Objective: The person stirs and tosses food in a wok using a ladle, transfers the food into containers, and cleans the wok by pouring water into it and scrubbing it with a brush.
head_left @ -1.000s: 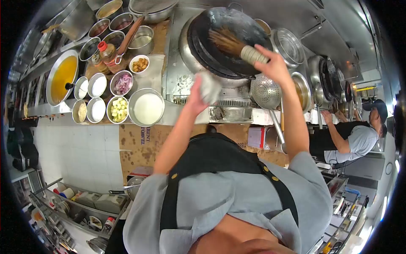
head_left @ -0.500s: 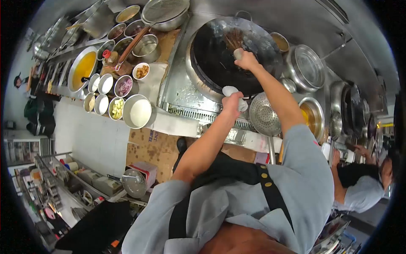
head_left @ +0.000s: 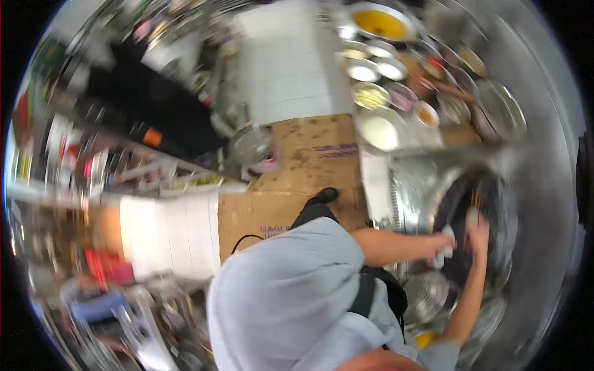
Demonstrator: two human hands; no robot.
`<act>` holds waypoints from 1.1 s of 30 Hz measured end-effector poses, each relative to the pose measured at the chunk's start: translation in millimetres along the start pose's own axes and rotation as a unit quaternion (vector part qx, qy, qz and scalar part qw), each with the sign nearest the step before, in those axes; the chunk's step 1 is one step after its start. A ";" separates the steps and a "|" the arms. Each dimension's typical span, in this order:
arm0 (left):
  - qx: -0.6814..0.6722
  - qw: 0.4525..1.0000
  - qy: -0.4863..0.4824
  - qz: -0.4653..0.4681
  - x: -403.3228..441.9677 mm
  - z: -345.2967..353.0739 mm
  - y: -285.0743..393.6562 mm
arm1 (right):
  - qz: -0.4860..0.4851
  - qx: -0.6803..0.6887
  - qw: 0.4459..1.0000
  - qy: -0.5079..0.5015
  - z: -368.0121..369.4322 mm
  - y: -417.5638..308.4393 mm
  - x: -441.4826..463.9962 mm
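In the head view, which is blurred and turned, a large dark wok [head_left: 453,207] sits at the right on a steel stove. My left hand [head_left: 438,245] grips a folded white cloth [head_left: 448,234] at the wok's near rim. Whether the cloth covers a handle cannot be made out. Over the inside of the wok, my right hand [head_left: 477,234] is closed around the pale handle of a wok brush [head_left: 473,217]. The brush's brown bristles point into the wok. A perforated metal strainer [head_left: 427,295] lies close to my left hand.
Beyond the stove stand several bowls of ingredients, among them a white-filled bowl [head_left: 379,133] and a wide bowl of yellow liquid [head_left: 380,23]. Stained cardboard [head_left: 309,148] covers the floor. A lidded pot [head_left: 252,147] stands near the cardboard. Cluttered shelves fill the left side.
The view has swung round sharply, so the wok now shows at the right and more floor and shelving show at the left. Both hands keep their holds on cloth and brush.
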State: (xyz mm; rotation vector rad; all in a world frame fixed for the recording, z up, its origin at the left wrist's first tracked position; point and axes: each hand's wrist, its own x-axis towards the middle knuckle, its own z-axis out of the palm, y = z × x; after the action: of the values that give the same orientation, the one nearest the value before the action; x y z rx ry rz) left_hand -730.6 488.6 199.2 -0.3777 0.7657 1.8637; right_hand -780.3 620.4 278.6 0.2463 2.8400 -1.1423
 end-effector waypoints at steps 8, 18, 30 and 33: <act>0.021 0.984 -0.128 -0.123 -25.5 -34.3 32.6 | -0.092 -0.452 0.887 0.022 -80.8 82.3 -110.3; 0.022 0.992 -0.061 -0.113 -19.3 -6.3 27.3 | 0.334 -0.010 0.940 -0.076 -41.7 -44.7 -137.0; -0.093 0.974 -0.111 -0.174 -25.6 -15.9 32.3 | 0.242 -0.240 0.937 0.076 -5.7 24.1 -30.2; -0.067 0.968 -0.136 -0.198 -28.5 -17.9 45.8 | 0.167 -0.256 0.952 0.022 8.2 -16.8 -61.3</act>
State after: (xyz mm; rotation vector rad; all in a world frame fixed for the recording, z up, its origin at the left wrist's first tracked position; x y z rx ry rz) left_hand -762.0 444.8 217.5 -0.3238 0.3475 1.5498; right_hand -722.8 595.3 291.8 0.6817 2.8513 -0.3246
